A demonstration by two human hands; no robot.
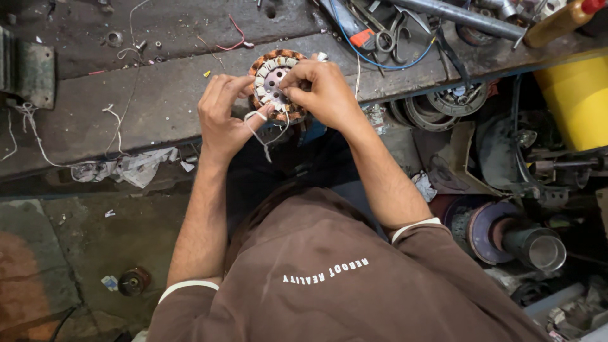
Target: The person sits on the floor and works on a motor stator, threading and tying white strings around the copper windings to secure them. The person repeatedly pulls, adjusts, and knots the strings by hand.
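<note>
A round motor stator (273, 76) with copper windings and white insulation sits at the near edge of a dark, worn workbench (158, 101). Both hands are on it. My left hand (221, 117) grips its left side, with white cord (256, 123) looped round a finger and hanging below. My right hand (323, 92) pinches at the top right of the windings, covering that part of the stator.
Scissors (389, 38), a blue wire (380, 60) and a metal pipe (462, 16) lie at the back right. A yellow container (576, 104) and motor parts (456, 101) crowd the right. A metal tube (538, 244) lies lower right. White cords (38, 139) trail left.
</note>
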